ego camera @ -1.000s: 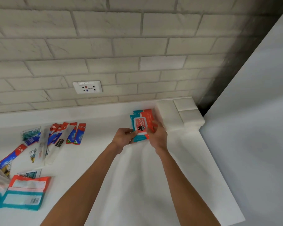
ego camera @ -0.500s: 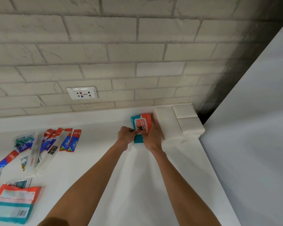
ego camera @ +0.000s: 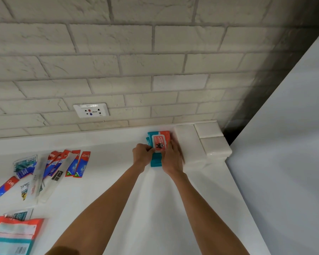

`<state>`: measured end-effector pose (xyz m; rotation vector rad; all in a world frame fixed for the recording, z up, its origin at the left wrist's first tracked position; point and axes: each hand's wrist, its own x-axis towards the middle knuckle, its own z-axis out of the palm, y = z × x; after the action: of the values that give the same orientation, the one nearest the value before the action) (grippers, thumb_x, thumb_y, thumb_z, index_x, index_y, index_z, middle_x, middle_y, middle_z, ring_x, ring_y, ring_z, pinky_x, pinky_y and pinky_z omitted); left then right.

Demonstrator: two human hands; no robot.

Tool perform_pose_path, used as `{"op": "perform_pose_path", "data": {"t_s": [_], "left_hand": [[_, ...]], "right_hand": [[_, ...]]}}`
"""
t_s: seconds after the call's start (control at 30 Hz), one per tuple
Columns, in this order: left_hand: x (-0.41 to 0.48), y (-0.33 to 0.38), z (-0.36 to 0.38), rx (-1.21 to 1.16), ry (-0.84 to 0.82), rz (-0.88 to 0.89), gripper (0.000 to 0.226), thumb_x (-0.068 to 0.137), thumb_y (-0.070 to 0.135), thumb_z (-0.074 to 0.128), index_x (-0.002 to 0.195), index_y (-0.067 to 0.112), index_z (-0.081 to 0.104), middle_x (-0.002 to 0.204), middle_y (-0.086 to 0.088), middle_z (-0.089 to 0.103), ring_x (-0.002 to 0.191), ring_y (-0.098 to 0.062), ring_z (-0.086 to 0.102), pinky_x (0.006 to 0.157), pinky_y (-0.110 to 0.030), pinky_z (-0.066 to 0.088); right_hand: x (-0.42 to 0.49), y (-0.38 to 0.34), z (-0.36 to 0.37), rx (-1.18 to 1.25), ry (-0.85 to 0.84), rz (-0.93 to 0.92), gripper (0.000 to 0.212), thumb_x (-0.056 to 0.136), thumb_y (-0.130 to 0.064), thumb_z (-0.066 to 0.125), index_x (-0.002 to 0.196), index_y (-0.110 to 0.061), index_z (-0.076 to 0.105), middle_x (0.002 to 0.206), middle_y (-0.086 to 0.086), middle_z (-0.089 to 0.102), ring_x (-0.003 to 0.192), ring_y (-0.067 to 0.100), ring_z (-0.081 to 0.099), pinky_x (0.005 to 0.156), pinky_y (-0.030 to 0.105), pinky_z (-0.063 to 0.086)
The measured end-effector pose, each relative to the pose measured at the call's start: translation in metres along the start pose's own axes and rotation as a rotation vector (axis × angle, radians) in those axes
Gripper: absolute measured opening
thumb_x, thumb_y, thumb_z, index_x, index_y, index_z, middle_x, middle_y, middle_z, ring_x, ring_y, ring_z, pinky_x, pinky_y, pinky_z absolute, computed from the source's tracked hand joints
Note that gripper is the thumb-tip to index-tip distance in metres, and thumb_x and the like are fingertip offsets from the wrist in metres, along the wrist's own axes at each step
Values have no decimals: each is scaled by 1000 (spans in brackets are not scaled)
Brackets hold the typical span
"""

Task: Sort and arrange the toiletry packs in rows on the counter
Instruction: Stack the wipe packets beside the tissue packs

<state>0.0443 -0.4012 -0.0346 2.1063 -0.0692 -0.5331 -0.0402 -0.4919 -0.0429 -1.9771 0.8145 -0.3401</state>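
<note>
The left hand (ego camera: pixel 143 153) pinches the left edge of the wipes pack (ego camera: pixel 159 142); the right hand (ego camera: pixel 171 159) presses straight-fingered along its right side. The pack lies far right on the counter (ego camera: pixel 118 181), just beside a tiled block (ego camera: pixel 186 142). Probably soft, light, slick film: grip the sides.

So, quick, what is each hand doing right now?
Left hand: fingers curled, pinching the left edge of the wipes pack.
Right hand: fingers straight, pressing against the pack's right side.
</note>
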Motion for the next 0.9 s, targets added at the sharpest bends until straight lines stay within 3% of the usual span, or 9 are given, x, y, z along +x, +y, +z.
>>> {"op": "perform_pose_path", "data": {"t_s": [0.2,0.33,0.5,0.57,0.63,0.7,0.73,0.8,0.9], "left_hand": [[-2,-1,0,2,45,39,15,99,16,69,108,9,78,106,-7,76,84,-16,70,62,-13,51],[-7,-3,0,-15,52,57,19,98,15,70,114,9,78,111,-8,76,91,-20,72,74,-23,58],[-13,-10,0,3,52,105,19,99,15,68,114,8,78,113,-10,77,98,-23,74,86,-30,60],[-14,-11,0,22,45,124,19,100,15,66,115,8,76,116,-10,76,100,-24,74,87,-31,60],[-14,-9,-1,51,35,142,23,100,15,65,120,8,74,121,-11,75,104,-26,74,89,-33,60],[-14,-7,-2,89,30,166,33,101,14,64,133,9,65,130,-11,70,111,-27,71,93,-35,59],[-14,-8,-3,111,28,199,40,102,15,63,141,12,59,136,-10,65,116,-26,68,95,-36,58],[-15,-15,-3,254,23,323,48,104,22,61,150,21,49,149,-5,54,129,-26,59,103,-41,56],[-17,-26,-5,565,-19,492,53,107,34,54,157,30,39,160,2,44,143,-25,47,107,-46,51]], "right_hand": [[-5,-14,-4,-101,52,-122,30,114,-55,22,141,-60,33,107,-41,47,88,-9,61,59,4,44],[-7,-17,-8,-101,57,-199,25,113,-57,22,136,-64,28,107,-42,47,90,-8,61,66,10,45],[1,2,0,-159,12,-221,48,115,-53,22,162,-48,25,135,-33,42,104,-15,55,72,-1,47],[5,11,1,-294,6,-272,51,115,-49,21,166,-42,22,148,-25,41,123,-4,54,87,7,49],[6,13,6,-331,4,-260,53,112,-60,18,164,-49,18,147,-23,44,121,1,55,83,10,47],[8,12,9,-342,-7,-261,60,106,-70,13,163,-52,12,157,-16,45,131,9,57,95,22,54],[8,10,8,-372,-51,-277,62,106,-68,15,165,-47,11,165,-11,39,142,15,51,109,34,53],[12,19,6,-576,-68,-333,66,111,-46,42,169,-29,14,175,1,22,159,25,27,128,47,32],[12,29,10,-662,-80,-347,89,104,-33,64,170,-17,6,177,3,9,163,25,8,131,50,24]]}}
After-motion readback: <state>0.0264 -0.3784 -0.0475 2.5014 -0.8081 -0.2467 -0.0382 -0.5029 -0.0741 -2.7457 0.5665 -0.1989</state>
